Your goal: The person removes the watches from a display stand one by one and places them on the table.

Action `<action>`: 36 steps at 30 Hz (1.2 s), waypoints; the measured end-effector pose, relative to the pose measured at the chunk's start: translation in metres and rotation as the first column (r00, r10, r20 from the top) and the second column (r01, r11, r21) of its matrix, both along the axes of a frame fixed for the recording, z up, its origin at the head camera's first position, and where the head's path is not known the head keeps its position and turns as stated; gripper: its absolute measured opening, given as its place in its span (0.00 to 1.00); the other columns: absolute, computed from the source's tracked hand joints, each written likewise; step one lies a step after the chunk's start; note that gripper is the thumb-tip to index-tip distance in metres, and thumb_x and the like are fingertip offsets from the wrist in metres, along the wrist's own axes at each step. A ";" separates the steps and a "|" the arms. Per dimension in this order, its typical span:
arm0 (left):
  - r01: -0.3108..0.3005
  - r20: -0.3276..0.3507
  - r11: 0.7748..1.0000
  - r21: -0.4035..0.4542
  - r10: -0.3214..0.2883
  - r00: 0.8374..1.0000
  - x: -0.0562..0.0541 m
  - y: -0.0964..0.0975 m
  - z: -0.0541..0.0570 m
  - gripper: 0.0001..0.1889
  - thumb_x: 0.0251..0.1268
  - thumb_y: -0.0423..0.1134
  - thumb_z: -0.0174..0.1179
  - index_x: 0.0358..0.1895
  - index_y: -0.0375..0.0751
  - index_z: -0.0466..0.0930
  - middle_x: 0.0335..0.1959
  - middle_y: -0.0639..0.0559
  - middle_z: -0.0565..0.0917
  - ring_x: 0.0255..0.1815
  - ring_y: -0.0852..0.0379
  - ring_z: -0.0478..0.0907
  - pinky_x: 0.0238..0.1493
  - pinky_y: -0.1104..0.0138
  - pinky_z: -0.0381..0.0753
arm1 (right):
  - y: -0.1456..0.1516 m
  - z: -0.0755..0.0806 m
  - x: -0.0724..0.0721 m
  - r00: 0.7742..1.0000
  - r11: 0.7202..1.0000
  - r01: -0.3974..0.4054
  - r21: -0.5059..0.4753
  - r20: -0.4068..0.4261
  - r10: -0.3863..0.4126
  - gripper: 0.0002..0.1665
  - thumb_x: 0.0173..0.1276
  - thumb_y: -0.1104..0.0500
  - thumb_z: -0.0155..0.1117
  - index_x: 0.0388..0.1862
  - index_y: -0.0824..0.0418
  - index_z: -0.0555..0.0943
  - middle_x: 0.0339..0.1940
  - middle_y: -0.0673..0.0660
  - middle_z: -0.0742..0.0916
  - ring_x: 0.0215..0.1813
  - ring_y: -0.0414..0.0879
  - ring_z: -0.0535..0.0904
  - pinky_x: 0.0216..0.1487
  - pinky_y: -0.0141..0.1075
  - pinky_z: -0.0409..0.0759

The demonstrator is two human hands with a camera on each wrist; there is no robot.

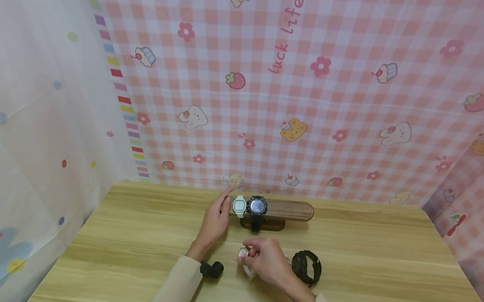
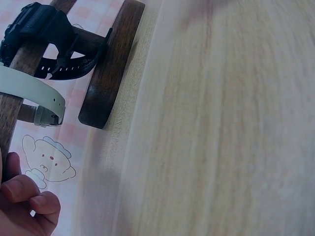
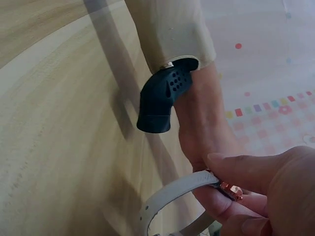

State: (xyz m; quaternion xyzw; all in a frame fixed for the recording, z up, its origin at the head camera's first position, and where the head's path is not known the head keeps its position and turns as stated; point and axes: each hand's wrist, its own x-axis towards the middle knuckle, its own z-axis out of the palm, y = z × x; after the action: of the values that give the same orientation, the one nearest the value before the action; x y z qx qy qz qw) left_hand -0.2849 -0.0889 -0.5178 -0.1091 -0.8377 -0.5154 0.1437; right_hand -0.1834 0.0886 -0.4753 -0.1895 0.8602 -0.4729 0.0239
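Observation:
My left hand grips the left end of a dark wooden watch stand, its fingers curled at the bar in the left wrist view. Beside that hand, a pale square-faced watch hangs strapped round the bar. To its right sits a black round-faced watch, its strap hanging below the bar. In front of the stand, my right hand pinches a white-strapped watch by its rose-gold case between thumb and fingers. The strap forms a loop, held above the table.
A chunky black watch stands on its strap on the wooden table, right of my right hand. Black wrist-worn devices sit on both forearms. A pink checked cloth hangs behind the table, with a white one at left.

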 end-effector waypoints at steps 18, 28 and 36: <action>0.006 0.020 1.000 0.015 -0.006 1.000 -0.002 0.000 -0.002 0.22 0.82 0.45 0.43 0.71 0.46 0.69 0.27 0.52 0.69 0.28 0.57 0.68 0.37 0.61 0.72 | -0.007 -0.010 0.004 0.999 0.994 0.047 0.103 -0.010 -0.047 0.20 0.55 0.66 0.75 0.46 0.74 0.84 0.21 0.49 0.84 0.21 0.34 0.74 0.22 0.28 0.73; 0.010 0.011 1.000 0.005 -0.010 1.000 -0.002 -0.001 -0.003 0.22 0.82 0.46 0.42 0.72 0.46 0.69 0.26 0.53 0.68 0.26 0.58 0.67 0.33 0.63 0.70 | -0.011 -0.017 0.005 0.997 0.985 0.062 0.163 -0.063 -0.053 0.20 0.53 0.64 0.77 0.45 0.72 0.86 0.19 0.46 0.83 0.20 0.32 0.72 0.28 0.30 0.75; 0.012 0.002 1.000 0.009 -0.012 1.000 -0.002 0.000 -0.003 0.22 0.82 0.45 0.42 0.71 0.46 0.70 0.26 0.53 0.68 0.27 0.58 0.68 0.34 0.63 0.71 | -0.016 -0.019 0.006 0.995 0.984 0.060 0.168 -0.095 -0.044 0.06 0.53 0.67 0.75 0.27 0.63 0.84 0.12 0.43 0.72 0.16 0.31 0.62 0.20 0.27 0.60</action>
State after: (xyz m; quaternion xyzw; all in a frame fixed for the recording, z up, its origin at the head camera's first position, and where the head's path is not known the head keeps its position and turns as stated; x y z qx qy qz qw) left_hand -0.2872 -0.0893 -0.5211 -0.1129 -0.8350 -0.5200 0.1403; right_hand -0.1778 0.0725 -0.4943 -0.1855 0.9023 -0.3890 -0.0115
